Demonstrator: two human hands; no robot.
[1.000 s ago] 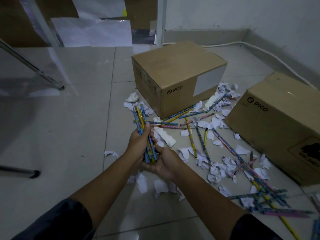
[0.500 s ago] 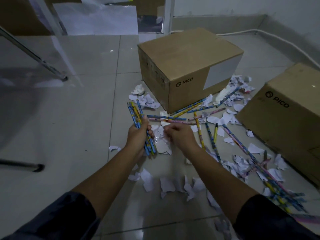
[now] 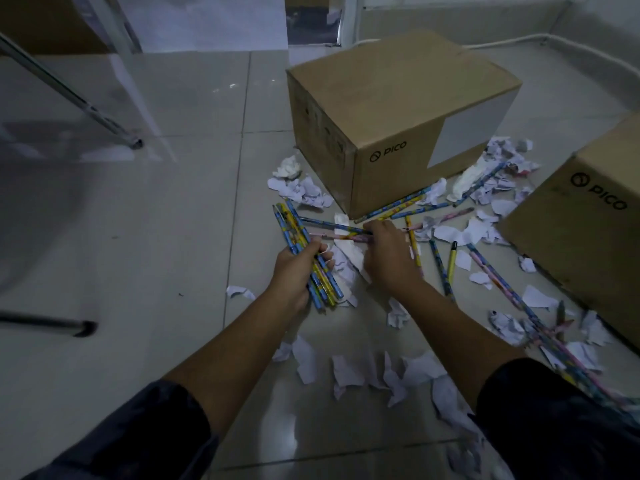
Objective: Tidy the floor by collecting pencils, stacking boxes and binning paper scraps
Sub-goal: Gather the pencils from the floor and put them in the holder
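Pencils (image 3: 420,210) are scattered on the tiled floor (image 3: 173,220) among paper scraps (image 3: 346,372), mostly along the near bottom edge of the middle box (image 3: 398,109) and toward the right box (image 3: 588,237). A bundle of pencils (image 3: 308,258) is gripped in the left hand (image 3: 294,271), fingers curled fully round it. The right hand (image 3: 384,254) is lowered onto two crossed pencils (image 3: 339,230) just beyond the bundle; its fingertips appear pinched on them, though the exact contact is hidden. For a clean pick, the shafts should be pinched near mid-length, lifted clear of the scraps, then laid parallel into the bundle. A loosened left grip is judged the main risk.
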